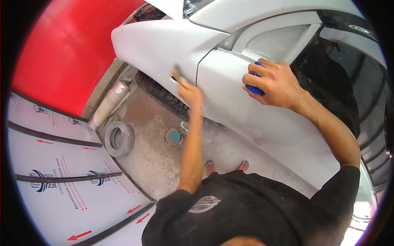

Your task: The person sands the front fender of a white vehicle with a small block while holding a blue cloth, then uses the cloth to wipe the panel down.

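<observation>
My left hand, smeared by motion, is at the white front fender above the wheel arch. A thin, dark grey-green piece shows along its fingers; blur hides exactly what it is. Bunched under the curled fingers of my right hand is a blue cloth, pressed against the top of the white car door just below the window. Between fender and door runs a dark panel gap.
On the concrete floor stand a round container with something turquoise inside and a grey tyre. A wrapped roll leans by the wall. Printed panels line the left, beside a red surface. The car's tyre sits under the fender.
</observation>
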A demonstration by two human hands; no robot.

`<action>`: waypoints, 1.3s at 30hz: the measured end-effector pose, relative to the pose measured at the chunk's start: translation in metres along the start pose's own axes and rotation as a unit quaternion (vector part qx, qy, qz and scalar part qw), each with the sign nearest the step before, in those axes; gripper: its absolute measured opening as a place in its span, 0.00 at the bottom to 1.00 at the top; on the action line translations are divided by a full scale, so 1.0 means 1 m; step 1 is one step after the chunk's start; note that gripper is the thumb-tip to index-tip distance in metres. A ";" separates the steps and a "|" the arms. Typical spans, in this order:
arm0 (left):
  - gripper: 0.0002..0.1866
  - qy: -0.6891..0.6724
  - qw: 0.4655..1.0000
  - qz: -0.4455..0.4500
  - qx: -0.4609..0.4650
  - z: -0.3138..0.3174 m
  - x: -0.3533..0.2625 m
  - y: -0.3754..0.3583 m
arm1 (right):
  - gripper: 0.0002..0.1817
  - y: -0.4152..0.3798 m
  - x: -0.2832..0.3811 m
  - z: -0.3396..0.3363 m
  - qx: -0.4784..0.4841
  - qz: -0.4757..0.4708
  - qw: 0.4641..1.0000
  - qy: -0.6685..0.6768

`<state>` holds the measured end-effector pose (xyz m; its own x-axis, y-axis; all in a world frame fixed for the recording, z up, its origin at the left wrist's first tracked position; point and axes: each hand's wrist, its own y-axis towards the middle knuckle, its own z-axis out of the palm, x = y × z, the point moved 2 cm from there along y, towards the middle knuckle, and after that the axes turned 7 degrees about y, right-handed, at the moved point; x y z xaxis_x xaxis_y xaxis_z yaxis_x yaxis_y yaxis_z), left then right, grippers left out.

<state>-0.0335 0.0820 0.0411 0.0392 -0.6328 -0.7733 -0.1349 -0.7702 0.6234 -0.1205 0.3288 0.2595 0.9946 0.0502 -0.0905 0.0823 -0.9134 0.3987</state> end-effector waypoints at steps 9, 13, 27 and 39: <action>0.26 0.004 0.992 -0.127 -0.013 0.006 0.032 0.022 | 0.21 -0.002 0.007 0.009 -0.038 -0.035 0.994 -0.093; 0.26 0.002 0.999 0.012 -0.039 0.015 -0.021 -0.084 | 0.25 0.008 0.003 0.019 -0.082 -0.084 0.988 -0.103; 0.26 -0.044 0.998 -0.033 -0.023 0.005 -0.017 -0.044 | 0.16 0.220 0.025 0.084 0.065 -0.068 0.987 -0.127; 0.26 -0.052 0.996 -0.074 0.004 0.002 0.008 0.000 | 0.13 0.230 0.003 0.131 0.068 -0.141 0.976 -0.152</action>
<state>-0.0352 0.0769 0.0348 -0.0435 -0.4999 -0.8650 -0.1424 -0.8539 0.5006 -0.1067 0.0654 0.2311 0.8676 0.2029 -0.4541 0.3199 -0.9268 0.1969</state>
